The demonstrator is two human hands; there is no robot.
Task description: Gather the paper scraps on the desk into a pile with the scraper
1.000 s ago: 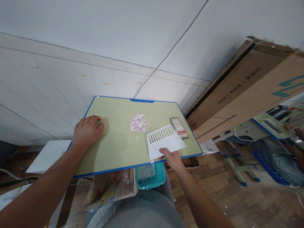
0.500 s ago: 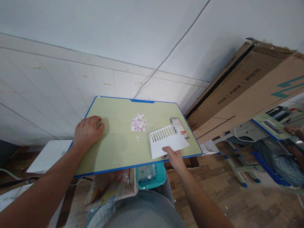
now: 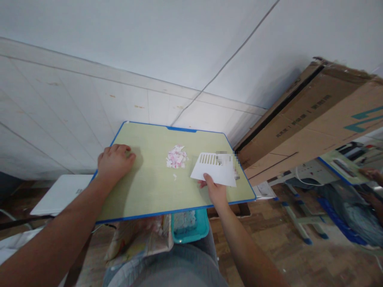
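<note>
My right hand (image 3: 217,191) pinches the near edge of a white flat card (image 3: 214,173) with a row of slots along its far side. It holds the card tilted above the right part of the green tabletop (image 3: 149,191). Left of the card lies a small heap of pink and white paper scraps (image 3: 177,156), with a loose scrap (image 3: 174,176) just in front of it. My left hand (image 3: 116,161) rests at the table's left side, fingers loosely curled, a gap between thumb and fingers, nothing visible in it. A blurred-out item (image 3: 236,171) sits partly behind the card.
Tall cardboard boxes (image 3: 299,127) stand against the table's right side. A wall is behind, with a cable (image 3: 206,85) running down it. Below the front edge are a teal basin (image 3: 197,233) and a bag (image 3: 140,239). Another person's hand (image 3: 371,173) shows at far right.
My right hand has lifted and tilted the slotted card, so its far edge now looks narrower and covers more of the blurred item. My left hand stays at the table's left side.
</note>
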